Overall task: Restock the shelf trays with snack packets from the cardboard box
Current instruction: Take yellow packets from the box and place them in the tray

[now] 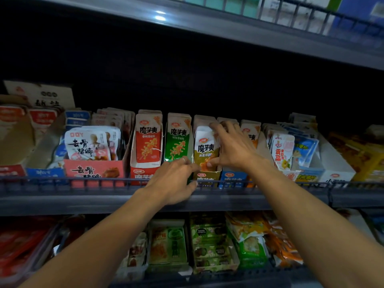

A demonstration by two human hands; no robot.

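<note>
Left hand [173,179] rests loose-fingered at the olive tray [205,177] front; right hand [230,148] pinches the olive snack packet [204,148] standing in it. Looks light, soft and slick, so best held by its edges.

- 魔芋爽: printed in black on the red packet [148,140], the green packet [178,140] and the olive packet [205,149]
- 去骨猪蹄, under "DDY": white pouch [89,143]
- 去骨: red tray front [94,172]
- 贡菜: yellow characters, pale packet [282,151]
</note>
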